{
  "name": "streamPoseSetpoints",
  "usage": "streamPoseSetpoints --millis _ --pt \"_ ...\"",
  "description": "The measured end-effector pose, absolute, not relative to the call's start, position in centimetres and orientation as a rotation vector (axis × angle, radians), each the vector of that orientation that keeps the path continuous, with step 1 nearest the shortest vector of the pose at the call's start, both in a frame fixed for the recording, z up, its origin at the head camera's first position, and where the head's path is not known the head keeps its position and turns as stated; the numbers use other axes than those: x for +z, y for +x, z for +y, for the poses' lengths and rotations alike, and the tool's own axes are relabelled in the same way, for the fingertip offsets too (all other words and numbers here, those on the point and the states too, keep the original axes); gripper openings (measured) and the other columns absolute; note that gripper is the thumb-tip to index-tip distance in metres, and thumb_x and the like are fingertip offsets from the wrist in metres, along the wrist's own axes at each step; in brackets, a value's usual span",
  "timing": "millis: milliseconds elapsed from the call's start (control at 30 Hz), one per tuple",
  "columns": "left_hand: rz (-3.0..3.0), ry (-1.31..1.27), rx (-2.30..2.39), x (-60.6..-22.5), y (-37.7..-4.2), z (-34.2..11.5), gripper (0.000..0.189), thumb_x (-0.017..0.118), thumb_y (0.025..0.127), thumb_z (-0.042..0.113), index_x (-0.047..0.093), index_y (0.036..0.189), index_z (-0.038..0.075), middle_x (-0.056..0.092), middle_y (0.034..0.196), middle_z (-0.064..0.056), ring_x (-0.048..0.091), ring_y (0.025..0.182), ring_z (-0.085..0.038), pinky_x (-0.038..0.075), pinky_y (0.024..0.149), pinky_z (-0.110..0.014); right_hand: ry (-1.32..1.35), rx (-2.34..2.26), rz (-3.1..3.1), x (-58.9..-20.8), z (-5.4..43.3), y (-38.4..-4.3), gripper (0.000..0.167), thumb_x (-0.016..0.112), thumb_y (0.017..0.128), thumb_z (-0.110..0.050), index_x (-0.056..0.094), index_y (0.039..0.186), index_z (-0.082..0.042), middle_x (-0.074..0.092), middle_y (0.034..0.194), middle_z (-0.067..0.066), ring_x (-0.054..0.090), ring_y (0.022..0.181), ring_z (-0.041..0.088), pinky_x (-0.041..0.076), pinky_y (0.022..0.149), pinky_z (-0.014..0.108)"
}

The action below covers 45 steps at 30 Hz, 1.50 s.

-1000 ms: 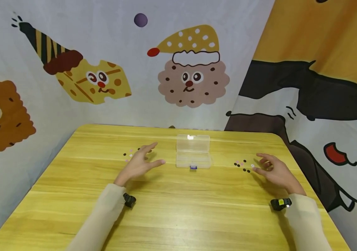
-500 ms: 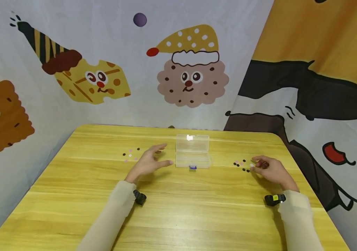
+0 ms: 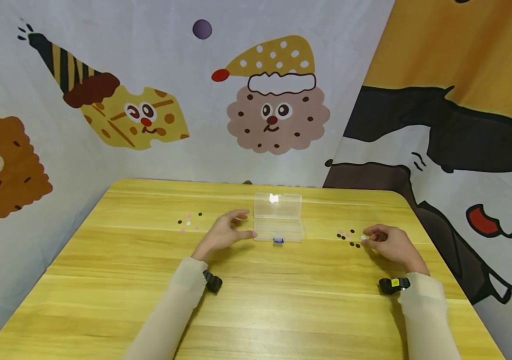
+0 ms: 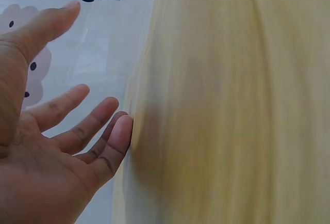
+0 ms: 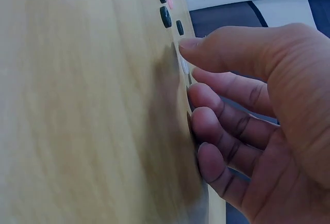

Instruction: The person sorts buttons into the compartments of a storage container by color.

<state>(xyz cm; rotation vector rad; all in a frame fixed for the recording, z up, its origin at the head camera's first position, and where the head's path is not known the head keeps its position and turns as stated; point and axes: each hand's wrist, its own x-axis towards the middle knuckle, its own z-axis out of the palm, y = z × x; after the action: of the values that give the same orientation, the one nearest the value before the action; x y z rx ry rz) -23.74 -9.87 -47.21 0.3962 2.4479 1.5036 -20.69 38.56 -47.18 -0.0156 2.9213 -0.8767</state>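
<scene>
A clear plastic box (image 3: 278, 231) with a blue latch (image 3: 278, 241) stands on the table, its lid (image 3: 277, 206) raised. At its left side is my left hand (image 3: 223, 233), thumb and fingers spread; whether the thumb tip touches the box I cannot tell. In the left wrist view that hand (image 4: 62, 146) holds nothing. My right hand (image 3: 388, 243) reaches the right-hand group of small discs. There the thumb and fingers stand slightly apart around a white disc (image 5: 184, 65), which lies on the table. Black discs (image 5: 165, 16) and pink ones lie beside it.
A second scatter of black, pink and white discs, including a black disc (image 3: 200, 214), lies left of the box. The wooden table (image 3: 301, 310) ends at a printed curtain (image 3: 161, 165) behind it.
My left hand has moved right from the left discs to the box's side. My right hand has moved slightly left, its fingers drawing closer around the white disc.
</scene>
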Motion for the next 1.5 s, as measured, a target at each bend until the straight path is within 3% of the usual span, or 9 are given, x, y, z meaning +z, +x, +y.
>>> streamPoseSetpoints --millis 633,1500 --pt "2.432 0.325 1.465 -47.8 -24.3 -8.6 0.065 0.087 0.084 0.030 0.061 0.142 0.016 0.063 0.137 -0.005 0.056 0.124 -0.028 0.047 0.108 -0.048 -0.022 -0.869 2.925 -47.8 38.7 -20.8 0.031 0.073 0.096 -0.033 0.072 0.116 -0.010 0.068 0.096 0.005 0.058 0.082 0.019 0.047 0.072 0.029" --pt "2.448 0.326 1.456 -47.7 -24.7 -7.8 0.068 0.088 0.082 0.020 0.059 0.143 0.016 0.063 0.139 -0.005 0.054 0.125 -0.028 0.045 0.111 -0.047 0.011 -0.849 2.944 -47.4 38.8 -21.1 0.025 0.071 0.097 -0.032 0.074 0.109 -0.011 0.068 0.093 0.006 0.057 0.080 0.020 0.046 0.072 0.031"
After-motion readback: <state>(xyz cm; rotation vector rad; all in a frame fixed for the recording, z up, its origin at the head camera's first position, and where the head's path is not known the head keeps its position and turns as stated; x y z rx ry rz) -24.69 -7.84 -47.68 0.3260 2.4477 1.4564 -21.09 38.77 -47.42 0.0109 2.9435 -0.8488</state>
